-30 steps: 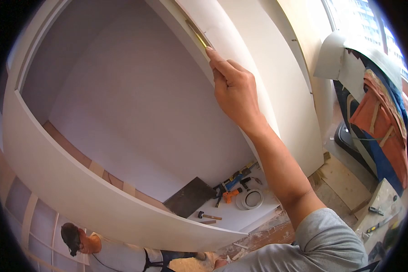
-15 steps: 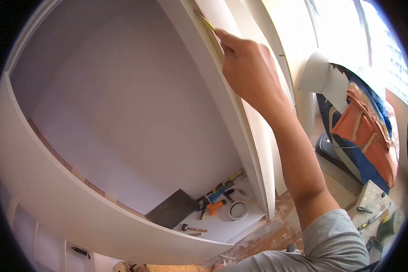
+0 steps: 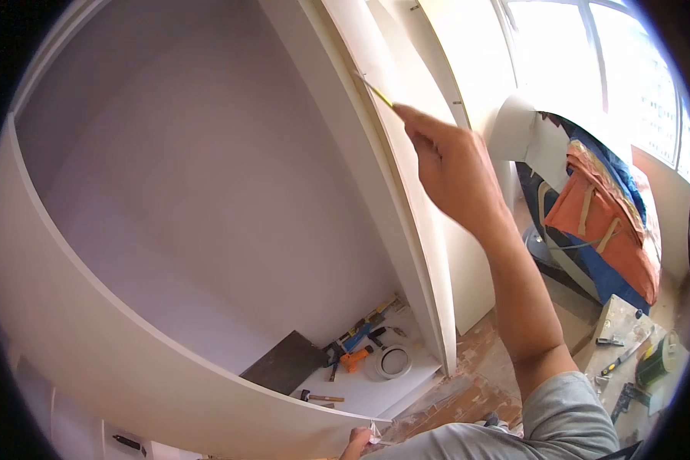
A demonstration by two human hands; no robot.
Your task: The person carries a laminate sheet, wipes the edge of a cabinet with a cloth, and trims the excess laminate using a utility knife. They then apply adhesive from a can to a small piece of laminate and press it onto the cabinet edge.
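My right hand (image 3: 452, 165) reaches up along the right side of a tall white cabinet. Its fingers pinch a thin yellow stick (image 3: 379, 94) with a pale tip, perhaps a small brush. That tip is right at the edge of the white upright panel (image 3: 376, 146). Low in the view, my left hand (image 3: 354, 443) is partly cut off at the bottom edge. It is closed on a small crumpled whitish piece (image 3: 375, 434), whose kind I cannot tell, beside the end of the curved-looking white board (image 3: 169, 349).
Inside the cabinet lie a dark panel (image 3: 285, 362), an orange tool (image 3: 355, 359), a hammer (image 3: 322, 397) and a white ring-shaped roll (image 3: 392, 361). At right stand an orange and blue bag (image 3: 602, 207), a green can (image 3: 656, 362) and a yellow-black cutter (image 3: 617, 363). Scraps litter the floor (image 3: 487, 368).
My right hand with the yellow stick has moved down and to the right, away from the upright's upper part. My left hand has come into view at the bottom, holding the whitish piece.
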